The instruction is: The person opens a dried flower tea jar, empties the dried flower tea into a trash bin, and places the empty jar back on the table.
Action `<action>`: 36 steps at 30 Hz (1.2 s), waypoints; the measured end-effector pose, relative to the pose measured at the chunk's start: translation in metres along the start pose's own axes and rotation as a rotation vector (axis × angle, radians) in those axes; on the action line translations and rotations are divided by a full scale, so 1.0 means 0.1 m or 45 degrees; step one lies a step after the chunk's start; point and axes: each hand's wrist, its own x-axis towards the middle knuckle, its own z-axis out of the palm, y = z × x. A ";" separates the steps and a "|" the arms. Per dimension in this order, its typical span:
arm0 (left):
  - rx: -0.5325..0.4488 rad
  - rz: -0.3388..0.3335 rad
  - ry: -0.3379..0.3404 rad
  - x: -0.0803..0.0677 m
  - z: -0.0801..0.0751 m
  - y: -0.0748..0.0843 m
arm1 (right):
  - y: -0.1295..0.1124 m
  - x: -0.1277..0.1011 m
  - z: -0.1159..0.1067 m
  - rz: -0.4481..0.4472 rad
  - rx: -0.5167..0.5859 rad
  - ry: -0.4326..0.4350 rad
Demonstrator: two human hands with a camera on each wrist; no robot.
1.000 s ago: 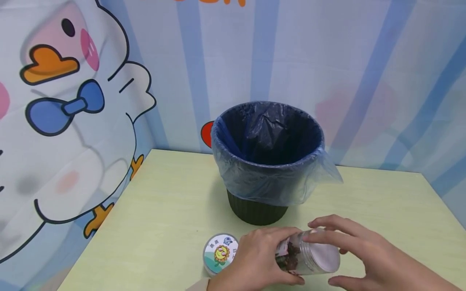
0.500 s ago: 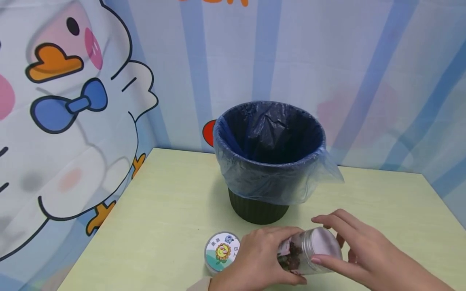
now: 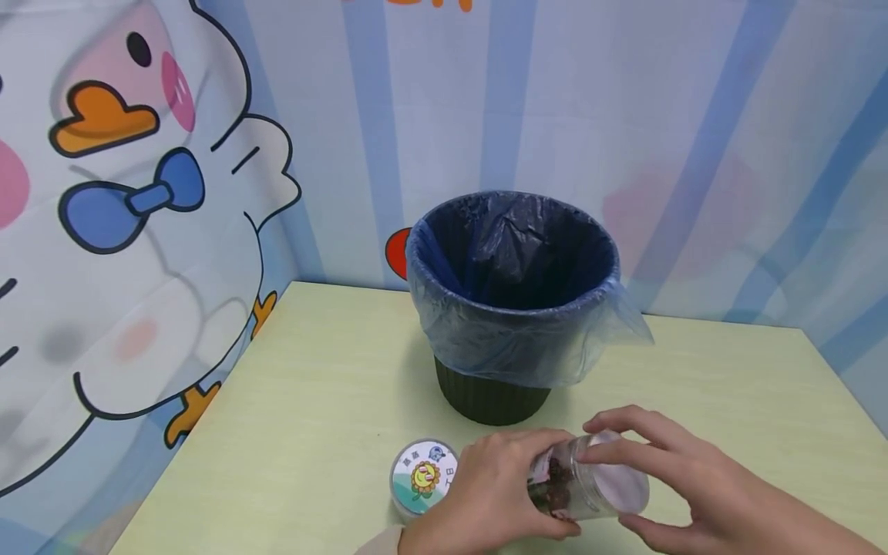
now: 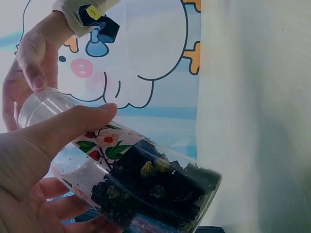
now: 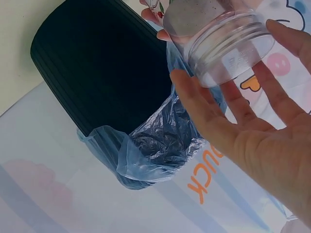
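We see the jar [image 3: 586,489] tilted at the near right, its end pointing right; whether a clear lid covers that end we cannot make out. The left hand [image 3: 486,487] hides much of it, fingers and thumb wrapped around its body. The fingers of the right hand [image 3: 694,476] are bent and well parted around the end, though we cannot tell whether they touch. Just left, a tub [image 3: 423,476] is partly hidden. Farther back stands the bin [image 3: 492,397], its inside bottom too dark to see.
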 end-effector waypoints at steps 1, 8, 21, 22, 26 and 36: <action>-0.003 0.000 -0.004 0.00 0.00 0.00 | 0.00 -0.01 0.00 0.013 0.005 -0.012; 0.018 0.032 -0.007 -0.01 0.00 -0.01 | -0.08 -0.01 0.01 0.293 -0.173 -0.119; 0.031 0.070 0.027 -0.02 0.00 -0.03 | -0.03 -0.03 0.07 0.328 -0.001 -0.081; 0.028 0.062 0.021 -0.02 0.00 -0.02 | -0.03 -0.04 0.07 0.323 0.001 -0.089; 0.030 0.045 -0.004 -0.02 0.00 -0.03 | -0.01 -0.05 0.07 0.314 -0.001 -0.121; 0.000 0.064 -0.023 -0.02 0.00 -0.04 | 0.00 -0.06 0.02 0.051 -0.138 -0.146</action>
